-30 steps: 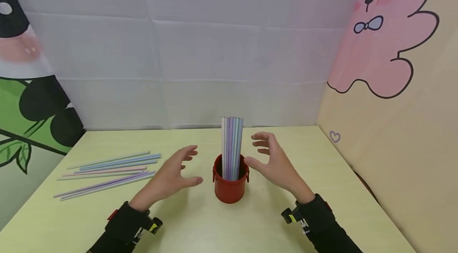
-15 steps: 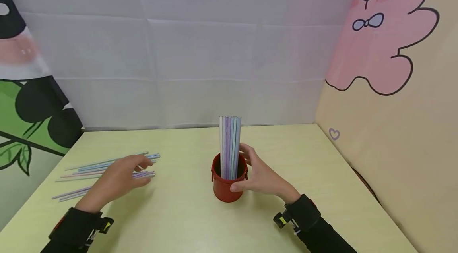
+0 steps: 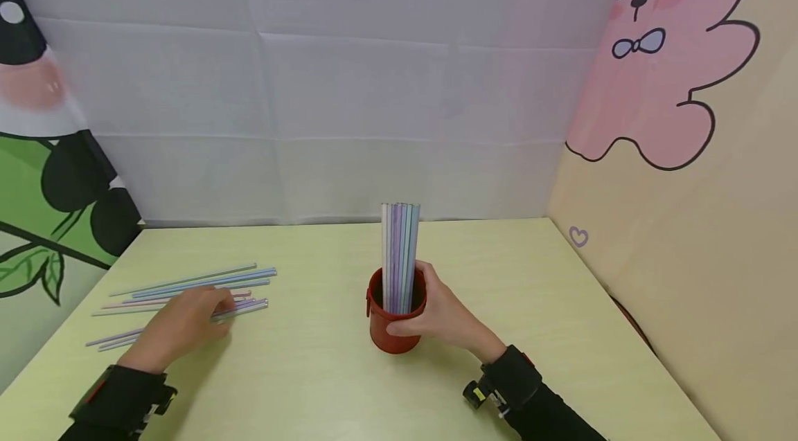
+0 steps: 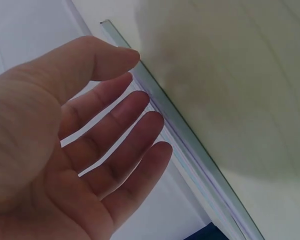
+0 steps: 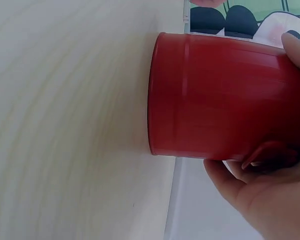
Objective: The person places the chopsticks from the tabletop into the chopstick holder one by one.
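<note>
Head view: left hand (image 3: 181, 327) over loose straws (image 3: 206, 282), thumb and fingers apart, contact uncertain; right hand (image 3: 444, 316) clamped round cup (image 3: 386, 343), upright on table (image 3: 312, 385), straw bundle (image 3: 400, 257) standing inside. Sound technique: brace cup lightly; pinch straws near middle, level ends before lifting.

1. Table (image 3: 337, 385), pale yellow, wood-grained.
2. Backdrop (image 3: 349, 81) behind, greyish white, fold-creased.
3. Right wall (image 3: 729, 240), beige, bearing pink cartoon bear (image 3: 661, 109), purple heart outline (image 3: 578, 237).
4. Left wall (image 3: 21, 178), black, white and green cartoon design.
5. Light, soft.
</note>
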Available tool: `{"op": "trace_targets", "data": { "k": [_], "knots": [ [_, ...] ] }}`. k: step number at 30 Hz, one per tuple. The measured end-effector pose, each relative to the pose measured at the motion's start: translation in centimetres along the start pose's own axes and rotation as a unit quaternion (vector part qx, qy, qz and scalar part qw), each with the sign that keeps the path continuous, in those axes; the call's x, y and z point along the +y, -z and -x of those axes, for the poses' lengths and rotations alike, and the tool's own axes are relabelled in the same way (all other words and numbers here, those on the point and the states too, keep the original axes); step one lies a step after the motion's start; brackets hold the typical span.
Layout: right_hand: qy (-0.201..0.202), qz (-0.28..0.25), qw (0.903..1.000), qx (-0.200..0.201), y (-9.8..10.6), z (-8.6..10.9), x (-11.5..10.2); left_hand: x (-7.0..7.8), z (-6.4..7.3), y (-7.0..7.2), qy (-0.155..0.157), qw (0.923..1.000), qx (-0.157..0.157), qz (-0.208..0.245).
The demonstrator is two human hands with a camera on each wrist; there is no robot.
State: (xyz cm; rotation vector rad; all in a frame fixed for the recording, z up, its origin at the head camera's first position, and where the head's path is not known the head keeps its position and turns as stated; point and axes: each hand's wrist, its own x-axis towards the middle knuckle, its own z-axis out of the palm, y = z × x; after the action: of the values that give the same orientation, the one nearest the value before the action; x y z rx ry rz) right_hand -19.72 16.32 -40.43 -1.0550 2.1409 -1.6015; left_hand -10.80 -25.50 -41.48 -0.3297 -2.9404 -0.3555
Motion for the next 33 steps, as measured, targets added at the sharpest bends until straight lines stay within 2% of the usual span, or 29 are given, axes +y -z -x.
{"op": "trace_targets", "data": {
  "k": [4, 8, 13, 19, 25, 30, 33],
  "knots": [
    [0.002, 0.008, 0.9999, 0.013, -0.2, -0.3, 2.3, -0.2, 0.1, -0.2, -0.008, 1.0000, 0.005, -0.003],
    [0.008, 0.010, 0.9998, 0.017, -0.1, -0.3, 2.7, -0.4, -0.1, -0.6, -0.022, 0.9996, 0.013, -0.011],
    [0.016, 0.002, 0.9998, 0.010, 0.1, 0.1, 1.7, -0.5, -0.4, -1.0, -0.017, 0.9996, -0.002, -0.020],
    [0.022, -0.008, 0.9997, -0.003, 0.4, 0.7, -0.5, -0.3, -0.6, -1.0, -0.032, 0.9993, -0.008, -0.019],
    [0.028, 0.000, 0.9996, -0.004, 0.4, 0.7, -0.7, -0.2, -0.9, -1.0, -0.035, 0.9987, -0.026, -0.026],
    [0.034, 0.021, 0.9992, 0.006, 0.4, 0.7, -0.5, 0.1, -1.6, -0.7, -0.065, 0.9974, -0.006, -0.032],
    [0.034, 0.031, 0.9989, 0.011, 0.3, 0.7, -0.5, 0.9, -2.3, -0.1, -0.072, 0.9971, 0.008, -0.025]
  ]
}}
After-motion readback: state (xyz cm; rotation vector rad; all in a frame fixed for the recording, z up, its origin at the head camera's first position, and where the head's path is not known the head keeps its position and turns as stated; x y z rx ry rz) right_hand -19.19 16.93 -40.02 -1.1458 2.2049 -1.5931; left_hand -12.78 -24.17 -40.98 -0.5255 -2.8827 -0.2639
